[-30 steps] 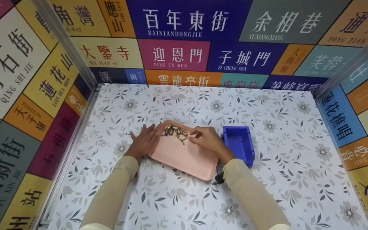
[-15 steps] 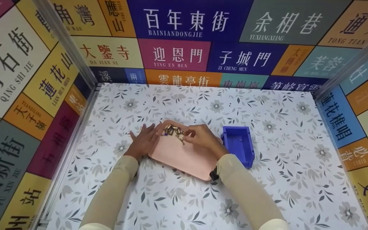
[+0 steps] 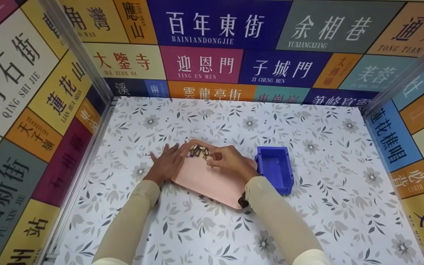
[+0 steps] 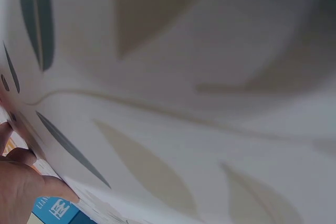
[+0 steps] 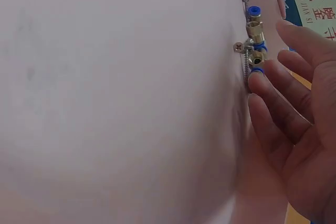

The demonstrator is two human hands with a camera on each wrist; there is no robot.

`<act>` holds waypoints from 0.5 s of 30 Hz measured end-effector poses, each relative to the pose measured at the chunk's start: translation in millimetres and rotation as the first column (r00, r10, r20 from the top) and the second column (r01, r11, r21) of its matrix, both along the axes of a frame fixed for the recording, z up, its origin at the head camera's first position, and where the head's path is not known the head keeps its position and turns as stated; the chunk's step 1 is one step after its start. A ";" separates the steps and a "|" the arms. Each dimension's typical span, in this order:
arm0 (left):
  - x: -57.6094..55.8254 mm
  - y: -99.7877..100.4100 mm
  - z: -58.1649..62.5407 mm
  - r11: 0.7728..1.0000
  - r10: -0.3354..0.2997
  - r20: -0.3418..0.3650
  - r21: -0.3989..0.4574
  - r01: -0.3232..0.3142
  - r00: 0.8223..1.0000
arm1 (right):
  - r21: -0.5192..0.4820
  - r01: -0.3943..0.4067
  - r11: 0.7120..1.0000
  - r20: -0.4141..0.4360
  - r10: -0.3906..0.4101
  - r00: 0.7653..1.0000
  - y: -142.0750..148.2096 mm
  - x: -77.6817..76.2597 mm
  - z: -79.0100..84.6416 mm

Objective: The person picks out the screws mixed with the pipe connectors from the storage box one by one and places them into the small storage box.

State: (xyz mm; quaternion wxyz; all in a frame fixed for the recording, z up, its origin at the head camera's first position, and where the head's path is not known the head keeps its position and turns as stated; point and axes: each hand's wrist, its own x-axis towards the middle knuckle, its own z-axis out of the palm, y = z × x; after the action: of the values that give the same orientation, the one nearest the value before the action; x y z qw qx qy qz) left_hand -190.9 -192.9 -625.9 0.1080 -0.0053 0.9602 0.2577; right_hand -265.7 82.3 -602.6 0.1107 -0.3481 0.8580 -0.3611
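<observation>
Since the earlier frames the right hand [image 3: 229, 160] has slid left across the pink tray [image 3: 212, 180], away from the blue bin [image 3: 275, 167] and up to the pile of small parts [image 3: 198, 151]; its forearm now lies further over the tray's near right corner. The left hand [image 3: 166, 162] has stayed where it was.

The parts are brass fittings [image 5: 255, 35] with blue collars, mixed with a few silver screws [image 5: 245, 56], heaped at the far left corner of the tray. The right hand's fingers [image 5: 273, 95] are loosely bent, their tips touching the nearest fitting; whether they pinch it cannot be told. The left hand lies flat with fingers spread, pressing the tray's left edge.

The tray sits slanted in the middle of the worktop [image 3: 307, 221], which is covered with a white sheet printed with grey leaves and flowers. The blue bin stands just beside the tray on its right. Walls of coloured panels [image 3: 204, 62] bearing Chinese street names close in the left, far and right sides.
</observation>
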 end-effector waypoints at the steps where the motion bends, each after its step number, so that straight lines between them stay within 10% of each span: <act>1: -0.2 0.0 -0.4 1.000 0.004 0.006 -0.002 -0.004 1.000 | 0.010 0.000 1.000 0.003 0.000 1.000 -0.5 0.1 -1.3; 15: 0.5 1.0 -1.7 1.000 0.012 -0.001 0.012 -0.012 1.000 | 0.068 -0.010 0.998 -0.078 0.015 0.997 -1.2 2.3 -7.6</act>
State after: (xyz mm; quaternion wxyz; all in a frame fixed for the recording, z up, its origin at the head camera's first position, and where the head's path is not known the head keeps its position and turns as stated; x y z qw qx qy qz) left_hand -190.4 -191.9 -627.6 0.1059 -0.0101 0.9586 0.2642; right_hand -263.4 81.1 -610.2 0.0909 -0.3634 0.8713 -0.3171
